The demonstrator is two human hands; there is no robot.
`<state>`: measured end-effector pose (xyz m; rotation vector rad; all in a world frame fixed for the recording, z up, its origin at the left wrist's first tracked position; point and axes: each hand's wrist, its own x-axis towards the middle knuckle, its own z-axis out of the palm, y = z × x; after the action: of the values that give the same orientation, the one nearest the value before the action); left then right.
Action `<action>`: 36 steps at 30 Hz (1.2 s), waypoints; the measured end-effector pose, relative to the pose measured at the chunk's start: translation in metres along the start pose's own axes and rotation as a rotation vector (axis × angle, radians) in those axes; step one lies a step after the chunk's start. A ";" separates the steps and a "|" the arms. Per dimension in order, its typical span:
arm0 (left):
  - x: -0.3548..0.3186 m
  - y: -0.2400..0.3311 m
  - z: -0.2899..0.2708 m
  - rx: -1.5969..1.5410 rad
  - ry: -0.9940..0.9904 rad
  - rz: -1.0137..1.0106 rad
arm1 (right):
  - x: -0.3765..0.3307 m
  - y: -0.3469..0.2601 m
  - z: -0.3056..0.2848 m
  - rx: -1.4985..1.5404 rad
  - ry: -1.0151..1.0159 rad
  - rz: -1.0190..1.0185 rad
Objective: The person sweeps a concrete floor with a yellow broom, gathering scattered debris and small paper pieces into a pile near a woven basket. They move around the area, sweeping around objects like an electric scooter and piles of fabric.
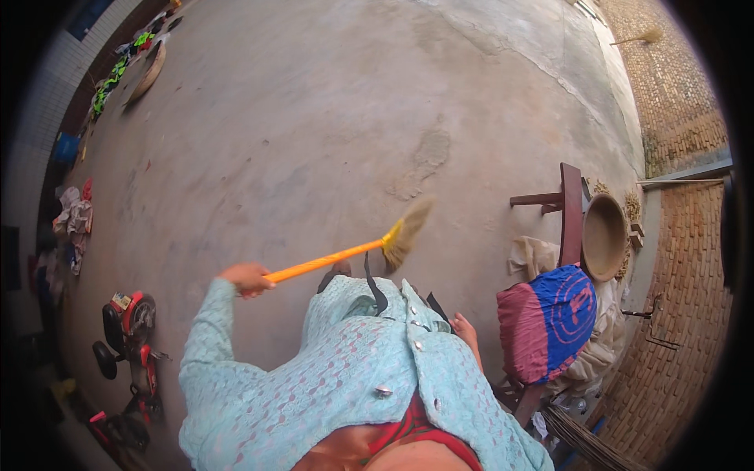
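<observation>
My left hand (247, 280) is wrapped round the end of a broom's orange handle. The broom (330, 257) slants across in front of me, its yellow-bound straw head (408, 231) at the right end, low over the concrete floor (314, 141) or touching it; I cannot tell which. At my right side hangs my right hand (465, 330), partly hidden by my light-blue knitted jacket. It looks loosely open and holds nothing that I can see. Nearest to it is a pink and blue cloth (550, 322) draped over a bench.
A dark red wooden bench (571, 212) stands at right, beside a round basin (605, 238) and brick paving (683, 275). Red wheeled toys (135, 330) are at left. Bundled clothes (75, 224) and a wide shallow basket (148, 76) lie along the left wall. Another broom (648, 36) is far right.
</observation>
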<state>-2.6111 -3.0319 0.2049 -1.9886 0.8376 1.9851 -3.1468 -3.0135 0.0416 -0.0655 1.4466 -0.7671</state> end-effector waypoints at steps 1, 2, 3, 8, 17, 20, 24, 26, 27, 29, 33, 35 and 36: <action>0.013 0.006 0.010 0.056 0.015 -0.020 | 0.003 -0.001 0.002 -0.004 -0.014 -0.010; 0.025 0.008 0.019 0.067 0.018 -0.045 | 0.003 -0.001 0.002 -0.006 -0.024 -0.019; 0.038 0.009 0.028 0.080 0.019 -0.070 | 0.002 0.000 0.001 -0.006 -0.026 -0.019; 0.048 -0.018 0.028 -0.002 0.098 -0.136 | 0.008 0.011 -0.015 0.025 -0.014 -0.021; 0.025 -0.015 -0.019 0.200 0.766 -0.060 | 0.010 -0.024 0.029 0.005 -0.118 0.031; 0.061 -0.007 -0.030 0.404 1.113 0.062 | 0.009 -0.036 0.032 0.031 -0.134 0.047; 0.067 0.008 -0.026 0.337 1.213 0.064 | 0.006 -0.041 0.028 0.053 -0.167 0.033; 0.055 0.011 -0.019 0.259 1.215 0.111 | 0.008 -0.036 0.018 0.028 -0.118 0.045; 0.047 0.010 -0.014 0.218 1.219 0.132 | 0.011 -0.032 0.013 0.014 -0.098 0.052; 0.029 0.004 -0.002 0.181 1.192 0.169 | 0.021 -0.021 0.003 -0.019 -0.126 0.065; 0.008 -0.013 0.018 0.207 1.127 0.231 | 0.039 -0.004 -0.005 -0.042 -0.221 0.054; -0.001 -0.013 0.024 0.224 1.020 0.184 | 0.036 -0.008 0.013 -0.073 -0.233 0.079; -0.003 -0.013 0.025 0.233 0.964 0.163 | 0.033 -0.014 0.023 -0.097 -0.245 0.101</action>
<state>-2.6250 -3.0080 0.2027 -2.7578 1.3496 0.8094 -3.1345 -3.0497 0.0237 -0.1544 1.2431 -0.5846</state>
